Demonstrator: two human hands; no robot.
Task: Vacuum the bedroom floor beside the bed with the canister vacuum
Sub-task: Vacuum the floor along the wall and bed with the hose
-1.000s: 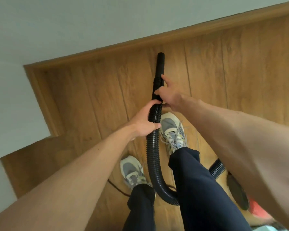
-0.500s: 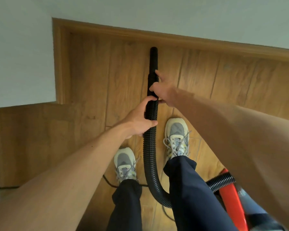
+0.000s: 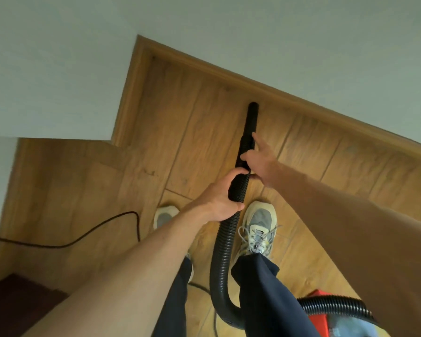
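1. Vacuum nozzle (image 3: 249,127): its tip sits low over the floor (image 3: 199,132), just short of the skirting (image 3: 301,98) and ahead of the right shoe (image 3: 259,227). The hose (image 3: 223,251) loops back between the legs to the red canister (image 3: 319,317) at lower right.
2. Against half a second ago the view has swung. The skirting now runs slantwise, its corner sits up and left of the nozzle, and a cord (image 3: 83,237) shows on the floor at left. The tip keeps much the same spot along the skirting.
3. I judge that the strip along this wall is in work and the corner is probably still to do. No bed is in view, and I cannot tell what the dark red patch (image 3: 15,300) at lower left is.
4. Left grip (image 3: 220,199): the fingers are wrapped tight round the ribbed hose, just behind the nozzle joint.
5. Right grip (image 3: 258,159): thumb and curled fingers clasp the nozzle, the forefinger stretched along it. It sits just ahead of the left grip.
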